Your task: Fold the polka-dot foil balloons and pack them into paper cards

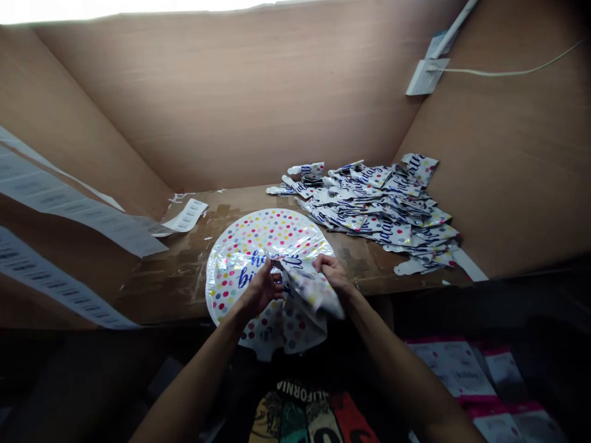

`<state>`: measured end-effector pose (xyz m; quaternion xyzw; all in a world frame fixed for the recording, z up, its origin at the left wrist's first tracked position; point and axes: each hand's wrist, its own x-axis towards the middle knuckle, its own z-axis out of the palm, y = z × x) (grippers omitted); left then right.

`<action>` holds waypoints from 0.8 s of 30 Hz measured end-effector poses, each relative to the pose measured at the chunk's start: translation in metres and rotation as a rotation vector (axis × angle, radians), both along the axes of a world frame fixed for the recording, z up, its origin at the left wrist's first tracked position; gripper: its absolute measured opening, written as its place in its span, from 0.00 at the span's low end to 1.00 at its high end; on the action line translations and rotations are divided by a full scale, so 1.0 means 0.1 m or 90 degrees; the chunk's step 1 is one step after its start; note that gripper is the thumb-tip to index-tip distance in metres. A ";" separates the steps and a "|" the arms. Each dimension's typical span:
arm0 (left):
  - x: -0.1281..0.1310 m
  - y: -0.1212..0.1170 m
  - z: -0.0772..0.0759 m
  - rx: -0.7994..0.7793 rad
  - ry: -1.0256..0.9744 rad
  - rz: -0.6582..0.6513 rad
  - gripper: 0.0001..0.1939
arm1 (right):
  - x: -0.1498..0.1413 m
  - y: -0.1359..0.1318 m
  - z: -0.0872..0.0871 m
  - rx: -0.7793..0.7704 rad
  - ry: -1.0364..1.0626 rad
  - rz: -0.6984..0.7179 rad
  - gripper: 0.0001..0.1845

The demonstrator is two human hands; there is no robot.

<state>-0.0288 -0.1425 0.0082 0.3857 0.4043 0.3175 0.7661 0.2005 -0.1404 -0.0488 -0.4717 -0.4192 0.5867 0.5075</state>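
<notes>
**Left hand** (261, 288): forearm angled up from lower left, wrist bent, fingers curled and pinching the edge of a fold in the foil balloon (263, 231).

**Right hand** (330, 274): forearm angled in from lower right, fingers bent over the top of the same fold, gripping the foil and holding it raised. The two hands are near each other at the balloon's centre.

**Foil balloon**: round and flat, white with multicoloured polka dots and blue script reading in part "happy birthday". It lies on the table (170, 295), its lower part doubled up toward the hands and overhanging the table's near edge.

**Pile of foil pieces** (373, 212): loose, overlapping, printed with the same dots and blue script, heaped on the table just beyond the balloon, to the right.

**Printed label strips** (69, 209): long white strips with rows of barcodes, hanging across the left side, one end reaching the table.

**Also present**: plywood walls (231, 92) on three sides; a white wall socket (425, 77) with a cable (508, 72), upper right; printed sheets (452, 369) with pink edges, below the table at lower right; the person's graphic T-shirt (295, 418), at the bottom.
</notes>
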 end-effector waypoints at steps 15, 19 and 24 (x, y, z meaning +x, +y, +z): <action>-0.01 -0.38 -0.06 0.121 0.076 0.002 0.19 | 0.06 -0.49 0.12 -0.115 0.217 0.119 0.19; -0.11 -0.28 -0.01 0.085 0.021 -0.033 0.17 | 0.07 -0.47 0.18 -0.061 0.166 0.081 0.13; 0.01 -0.11 0.13 0.323 0.303 -0.204 0.21 | 0.03 -0.40 0.37 -0.050 0.028 0.195 0.12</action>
